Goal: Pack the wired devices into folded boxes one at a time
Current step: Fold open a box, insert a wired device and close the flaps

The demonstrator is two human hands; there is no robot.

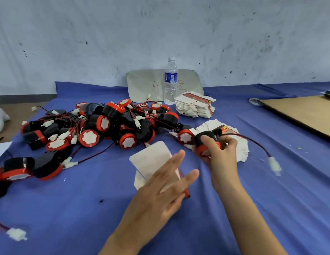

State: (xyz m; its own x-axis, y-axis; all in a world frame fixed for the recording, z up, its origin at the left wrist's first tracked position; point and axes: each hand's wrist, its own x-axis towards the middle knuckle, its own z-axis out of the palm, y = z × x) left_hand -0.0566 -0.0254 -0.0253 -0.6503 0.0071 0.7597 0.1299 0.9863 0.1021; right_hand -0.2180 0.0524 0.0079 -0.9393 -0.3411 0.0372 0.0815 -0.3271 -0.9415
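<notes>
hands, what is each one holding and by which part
Right hand grips a wired device round its black-and-red body. Left hand lies with straight fingers against a white box; whether it grips the box cannot be told.

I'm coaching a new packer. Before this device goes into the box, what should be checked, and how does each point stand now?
1. Device gripped by the right hand: ok.
2. Box under the left hand, fingers straight against it: ok.
3. Box mouth open and facing the device: cannot tell; the box is blurred.
4. Wire gathered up: not ok; it trails to its connector over the cloth.
5. Held device's wire free of the pile: ok.
</notes>
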